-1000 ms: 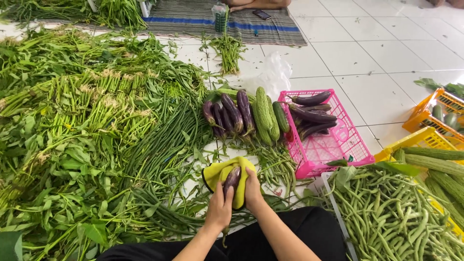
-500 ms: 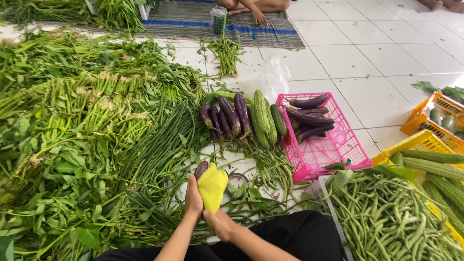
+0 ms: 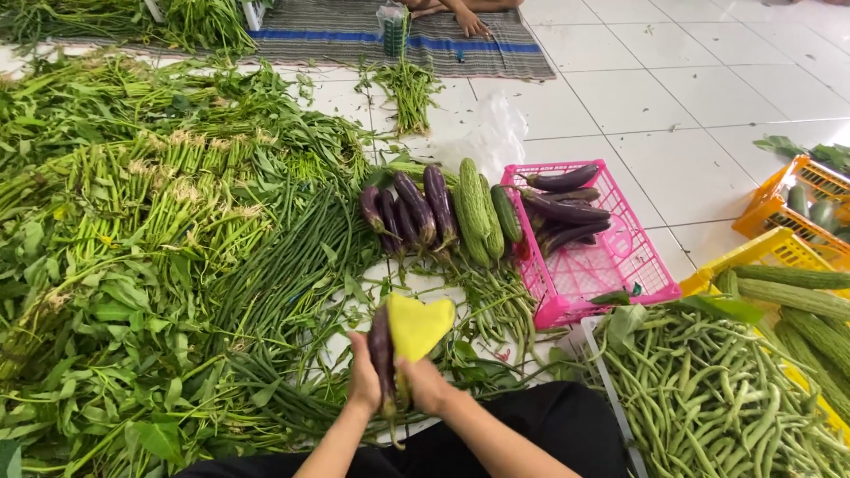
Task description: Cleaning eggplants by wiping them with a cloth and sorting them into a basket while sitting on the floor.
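You sit on a white tiled floor [image 3: 708, 115]. Just past your hands [image 3: 398, 381] lie loose purple eggplants [image 3: 412, 212] beside pale green bitter gourds [image 3: 478, 212]. To their right stands a pink crate [image 3: 611, 265], and nearer you on the right a white tray [image 3: 611, 389] of green beans. Left of your hands spread long beans [image 3: 292, 265] and leafy greens [image 3: 106, 248]. Far ahead lies a striped mat [image 3: 354, 26]; yellow and orange crates [image 3: 788, 221] sit far right.

Both bare forearms reaching forward, left hand [image 3: 363, 376] and right hand [image 3: 423, 385] close together, fingers seemingly curled shut
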